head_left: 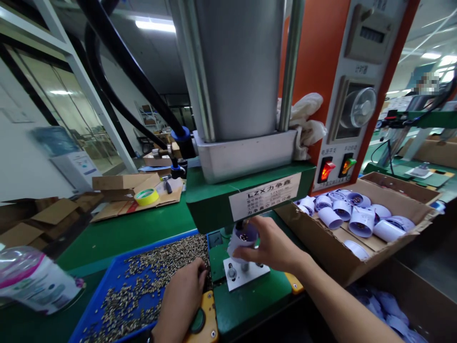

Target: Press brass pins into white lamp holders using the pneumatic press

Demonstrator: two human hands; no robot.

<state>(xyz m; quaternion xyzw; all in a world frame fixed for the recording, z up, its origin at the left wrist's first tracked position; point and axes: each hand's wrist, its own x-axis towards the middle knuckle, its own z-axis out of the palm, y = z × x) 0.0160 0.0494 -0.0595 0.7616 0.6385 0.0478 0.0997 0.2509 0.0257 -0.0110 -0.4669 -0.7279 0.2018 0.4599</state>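
Under the green press head (250,190), a white cylindrical cup-like part (243,238) sits over the metal fixture plate (246,278). My right hand (273,243) grips this part from its right side, thumb and fingers around it. My left hand (187,290) rests at the right edge of the blue tray (116,271), its fingers curled down by the small metal pieces (171,259). Whether those fingers hold a piece is hidden.
A cardboard box (321,247) of white cylindrical parts (362,221) stands at the right, with another box below it. Yellow tape (146,196) lies on cardboard at the back left. A plastic jar (35,281) is at the far left. Black hoses hang above.
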